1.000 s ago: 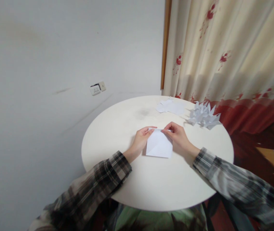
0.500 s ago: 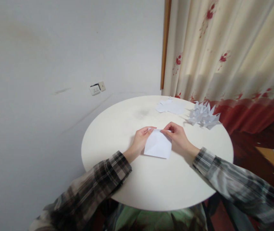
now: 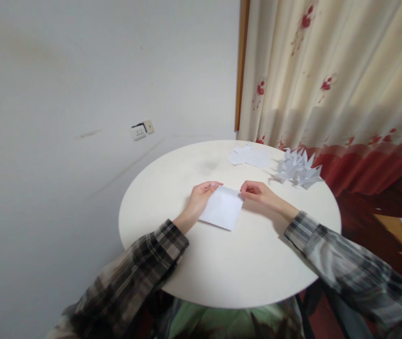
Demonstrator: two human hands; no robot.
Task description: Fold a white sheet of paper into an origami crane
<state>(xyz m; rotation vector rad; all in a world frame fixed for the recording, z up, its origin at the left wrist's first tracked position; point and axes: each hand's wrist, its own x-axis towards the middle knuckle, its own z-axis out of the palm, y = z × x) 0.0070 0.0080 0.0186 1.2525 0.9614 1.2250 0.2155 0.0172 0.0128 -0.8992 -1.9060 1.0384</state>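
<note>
A white, roughly square sheet of paper [image 3: 222, 207] is held just above or on the round white table, tilted a little; I cannot tell whether its lower edge touches. My left hand [image 3: 201, 198] grips its upper left corner, thumb on top and fingers behind. At the upper right corner, my right hand [image 3: 255, 190] has its fingers curled and pinches the paper's edge between thumb and forefinger. The fingertips behind the sheet are hidden.
Toward the back of the white table [image 3: 158, 202] lie flat pieces of paper [image 3: 250, 155]. Right of them stands a cluster of pointed folded-paper shapes [image 3: 297, 168]. A wall with a socket [image 3: 138, 132] is at the left, a flowered curtain [image 3: 328, 70] at the right.
The paper has shifted left and turned slightly, with my left hand moving left along with it. My right hand has slid to the paper's upper right corner, so the hands are farther apart.
</note>
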